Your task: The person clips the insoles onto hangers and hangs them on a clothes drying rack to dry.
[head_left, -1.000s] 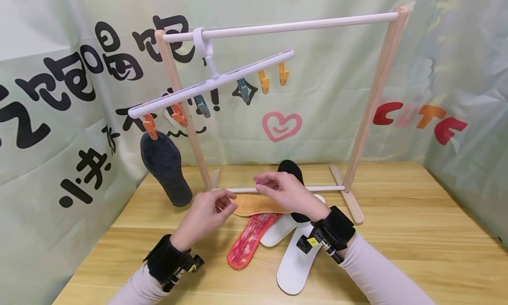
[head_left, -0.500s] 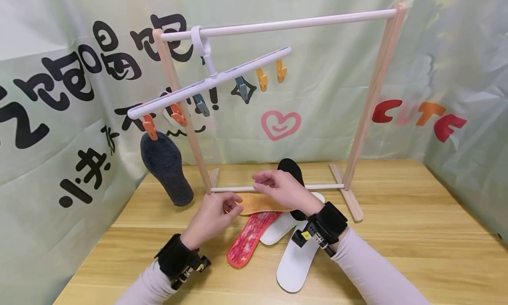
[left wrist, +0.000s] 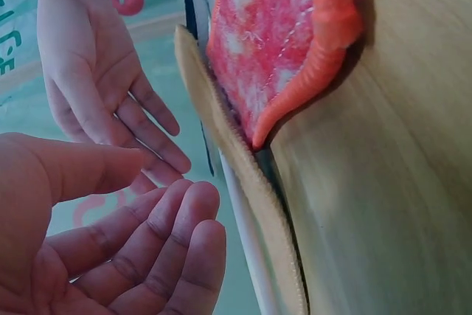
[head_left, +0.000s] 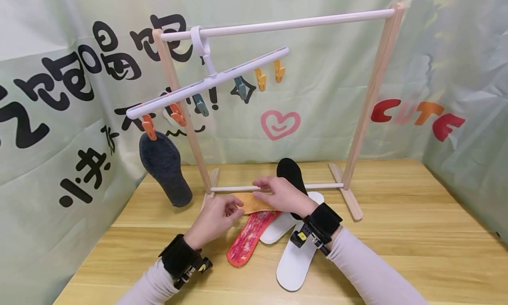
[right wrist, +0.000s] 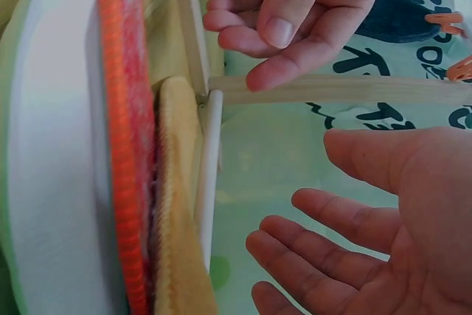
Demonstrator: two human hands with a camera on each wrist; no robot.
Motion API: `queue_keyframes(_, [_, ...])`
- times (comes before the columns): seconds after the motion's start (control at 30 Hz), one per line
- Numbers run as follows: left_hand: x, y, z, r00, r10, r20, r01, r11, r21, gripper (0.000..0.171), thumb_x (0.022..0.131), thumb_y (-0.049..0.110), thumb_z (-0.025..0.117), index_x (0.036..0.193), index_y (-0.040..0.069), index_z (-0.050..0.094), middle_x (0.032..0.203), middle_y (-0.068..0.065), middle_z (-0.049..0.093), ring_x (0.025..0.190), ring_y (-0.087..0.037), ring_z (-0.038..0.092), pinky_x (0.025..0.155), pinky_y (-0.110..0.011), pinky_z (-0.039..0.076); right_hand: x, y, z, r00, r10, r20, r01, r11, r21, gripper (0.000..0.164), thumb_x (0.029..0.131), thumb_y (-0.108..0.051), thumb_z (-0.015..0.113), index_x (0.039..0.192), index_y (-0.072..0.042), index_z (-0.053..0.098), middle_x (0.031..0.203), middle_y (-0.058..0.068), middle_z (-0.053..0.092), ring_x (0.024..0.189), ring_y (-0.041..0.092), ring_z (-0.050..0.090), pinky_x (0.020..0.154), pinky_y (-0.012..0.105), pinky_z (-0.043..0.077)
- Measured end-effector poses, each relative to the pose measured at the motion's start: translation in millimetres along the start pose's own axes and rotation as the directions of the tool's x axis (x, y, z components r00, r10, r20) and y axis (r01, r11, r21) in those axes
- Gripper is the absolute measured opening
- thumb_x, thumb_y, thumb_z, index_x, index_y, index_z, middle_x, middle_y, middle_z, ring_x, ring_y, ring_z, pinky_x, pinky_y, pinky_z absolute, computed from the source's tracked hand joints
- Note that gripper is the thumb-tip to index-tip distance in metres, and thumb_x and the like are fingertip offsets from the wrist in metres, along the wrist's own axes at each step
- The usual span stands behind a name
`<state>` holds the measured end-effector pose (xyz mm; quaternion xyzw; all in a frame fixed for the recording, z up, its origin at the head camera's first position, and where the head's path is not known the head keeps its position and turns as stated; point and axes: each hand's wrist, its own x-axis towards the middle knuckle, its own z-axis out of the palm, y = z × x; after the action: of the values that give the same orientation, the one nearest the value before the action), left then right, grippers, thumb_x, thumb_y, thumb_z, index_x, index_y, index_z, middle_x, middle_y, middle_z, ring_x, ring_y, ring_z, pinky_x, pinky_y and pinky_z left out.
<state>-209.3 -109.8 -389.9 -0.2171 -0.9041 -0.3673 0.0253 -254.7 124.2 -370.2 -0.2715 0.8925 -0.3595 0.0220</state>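
A yellow-orange insole (head_left: pixel 254 202) lies on a loose pile, across a red mottled insole (head_left: pixel 250 241), white insoles (head_left: pixel 295 263) and a black insole (head_left: pixel 289 170). My left hand (head_left: pixel 216 219) is beside its left end, fingers loosely bent with nothing between them. Over its right part hovers my right hand (head_left: pixel 282 195), hiding some of it. The right wrist view has that hand's fingers (right wrist: pixel 317 248) spread and apart from the insole's edge (right wrist: pixel 177 204). In the left wrist view a gap separates my left fingers (left wrist: pixel 195 256) from the insole.
A wooden rack (head_left: pixel 367 106) with a white top rod (head_left: pixel 297 24) stands behind. From it hangs a tilted white clip hanger (head_left: pixel 238 70) with coloured clips. An orange clip (head_left: pixel 149 128) holds a dark grey insole (head_left: pixel 163 168) at the left. Fabric walls surround the wooden table (head_left: pixel 405 234).
My left hand has moved right, towards the yellow-orange insole's left end. The right hand has lowered slightly over the insole. The hanging insole and the pile look the same.
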Motion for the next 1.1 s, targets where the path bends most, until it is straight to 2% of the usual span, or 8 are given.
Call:
queue_keyframes(0.27, [0.4, -3.9, 1.7, 1.000, 0.004, 0.018, -0.004, 1.000, 0.015, 0.014, 0.099, 0.012, 0.077, 0.107, 0.002, 0.077, 0.082, 0.002, 0.075, 0.071, -0.005, 0.064, 0.065, -0.022, 0.055, 1, 6, 5, 0.999, 0.025, 0.035, -0.022, 0.997, -0.075, 0.044, 0.106, -0.026, 0.069, 0.143, 0.000, 0.065, 0.145, 0.016, 0.068, 0.136, 0.033, 0.064, 0.112, 0.051, 0.053])
queue_keyframes(0.37, [0.4, -6.1, 2.2, 1.000, 0.007, 0.029, -0.008, 1.000, 0.023, 0.013, 0.098, 0.013, 0.077, 0.106, 0.003, 0.077, 0.081, 0.002, 0.074, 0.070, -0.005, 0.064, 0.065, -0.023, 0.055, 1, 8, 6, 0.997, 0.034, 0.065, -0.029, 0.996, -0.081, 0.048, 0.107, -0.028, 0.069, 0.145, 0.000, 0.063, 0.146, 0.016, 0.068, 0.113, 0.026, 0.070, 0.099, 0.043, 0.056])
queue_keyframes(0.5, [0.3, -8.3, 3.2, 0.999, 0.007, 0.049, -0.008, 1.000, 0.026, 0.012, 0.098, 0.013, 0.077, 0.106, 0.003, 0.078, 0.080, 0.002, 0.074, 0.068, -0.005, 0.063, 0.063, -0.022, 0.053, 2, 10, 7, 0.995, 0.026, 0.092, -0.016, 0.995, -0.102, 0.049, 0.107, -0.028, 0.069, 0.145, 0.002, 0.062, 0.141, 0.017, 0.070, 0.079, 0.015, 0.059, 0.081, 0.032, 0.050])
queue_keyframes(0.6, [0.3, -9.4, 4.2, 0.998, -0.002, 0.062, 0.001, 1.000, 0.020, 0.012, 0.098, 0.013, 0.076, 0.106, 0.003, 0.078, 0.080, 0.001, 0.074, 0.067, -0.005, 0.063, 0.062, -0.022, 0.052, 2, 12, 8, 0.994, 0.029, 0.103, -0.016, 0.993, -0.118, 0.048, 0.107, -0.027, 0.069, 0.143, 0.003, 0.063, 0.136, 0.017, 0.072, 0.077, 0.012, 0.055, 0.080, 0.029, 0.047])
queue_keyframes(0.73, [0.3, -10.9, 5.4, 0.997, -0.003, 0.077, 0.002, 1.000, 0.014, 0.012, 0.099, 0.012, 0.075, 0.106, 0.003, 0.077, 0.080, -0.002, 0.075, 0.066, -0.006, 0.063, 0.061, -0.022, 0.051, 3, 13, 9, 0.991, 0.050, 0.124, -0.035, 0.992, -0.123, 0.048, 0.107, -0.027, 0.069, 0.143, 0.004, 0.063, 0.110, 0.012, 0.072, 0.072, 0.013, 0.050, 0.074, 0.029, 0.044])
queue_keyframes(0.87, [0.3, -11.2, 6.0, 0.997, 0.007, 0.083, -0.008, 1.000, 0.016, 0.013, 0.099, 0.012, 0.075, 0.106, 0.002, 0.078, 0.081, -0.005, 0.076, 0.065, -0.006, 0.063, 0.060, -0.021, 0.050, 2, 13, 9, 0.989, 0.059, 0.136, -0.043, 0.992, -0.120, 0.050, 0.106, -0.028, 0.070, 0.144, 0.004, 0.062, 0.083, 0.002, 0.057, 0.063, 0.012, 0.042, 0.064, 0.026, 0.037])
queue_keyframes(1.0, [0.2, -10.7, 6.8, 0.996, -0.001, 0.089, 0.000, 1.000, 0.012, 0.013, 0.099, 0.012, 0.076, 0.105, 0.001, 0.078, 0.080, -0.005, 0.076, 0.065, -0.006, 0.063, 0.059, -0.021, 0.050, 2, 14, 10, 0.986, 0.073, 0.148, -0.057, 0.992, -0.112, 0.052, 0.106, -0.028, 0.070, 0.146, 0.004, 0.061, 0.070, -0.004, 0.043, 0.055, 0.009, 0.037, 0.058, 0.023, 0.032])
queue_keyframes(1.1, [-0.4, -10.3, 6.8, 0.996, -0.013, 0.093, 0.012, 1.000, 0.010, 0.012, 0.098, 0.013, 0.076, 0.103, 0.002, 0.078, 0.079, -0.005, 0.075, 0.064, -0.006, 0.062, 0.058, -0.022, 0.049, 1, 14, 10, 0.986, 0.075, 0.152, -0.059, 0.992, -0.110, 0.053, 0.106, -0.029, 0.070, 0.147, 0.004, 0.061, 0.064, -0.008, 0.039, 0.051, 0.008, 0.036, 0.055, 0.022, 0.030])
